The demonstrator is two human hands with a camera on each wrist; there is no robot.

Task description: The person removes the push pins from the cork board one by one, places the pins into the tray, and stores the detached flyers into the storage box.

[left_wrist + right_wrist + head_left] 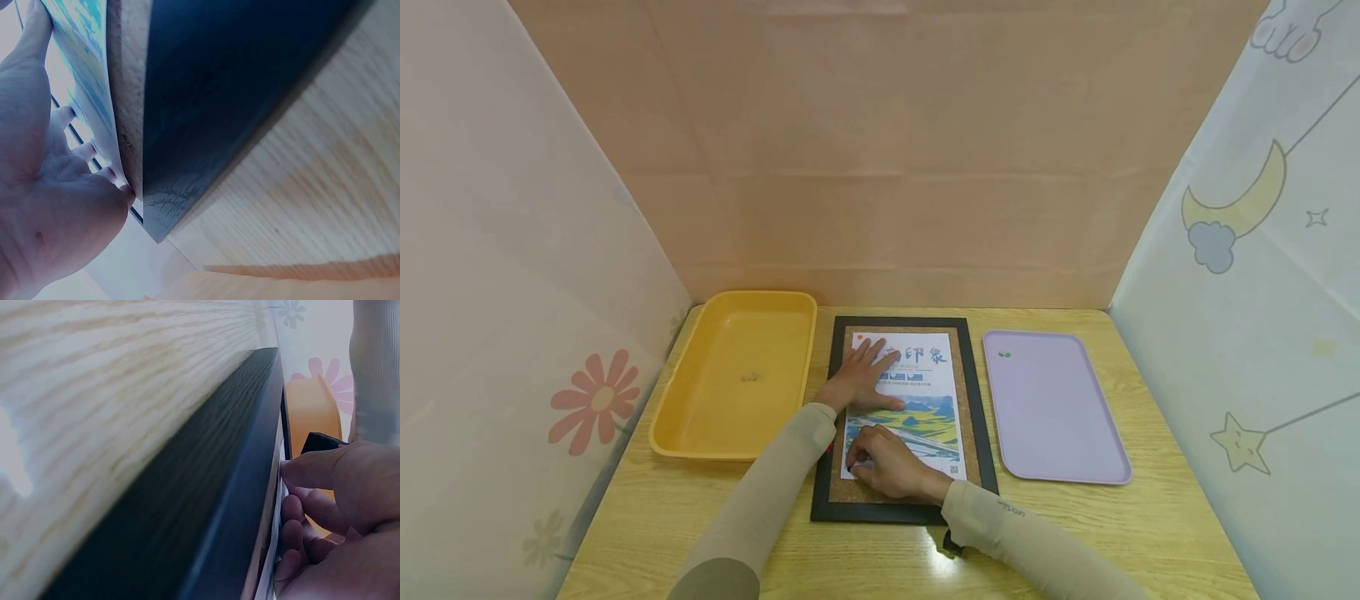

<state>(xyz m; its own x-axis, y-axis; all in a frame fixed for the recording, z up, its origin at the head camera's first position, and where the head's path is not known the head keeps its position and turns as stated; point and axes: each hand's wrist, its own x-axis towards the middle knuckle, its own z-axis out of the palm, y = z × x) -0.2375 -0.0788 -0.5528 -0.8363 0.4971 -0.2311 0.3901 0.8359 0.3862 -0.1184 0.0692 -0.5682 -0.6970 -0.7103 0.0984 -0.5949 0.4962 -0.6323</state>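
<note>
A poster with blue lettering and a landscape print lies on a black-framed cork board. My left hand rests on its upper left part with the fingers spread. Near the poster's top left corner shows an orange pushpin head. At the lower left corner, my right hand has its fingers curled and pinches a small dark pushpin against the paper, mostly hidden by the fingertips. In the right wrist view, thumb and index finger meet right at the paper's surface.
A yellow tray stands left of the board with a few small clear pieces in it. To the right lies a lilac tray holding small green and white pieces. Fabric walls enclose the wooden table on three sides.
</note>
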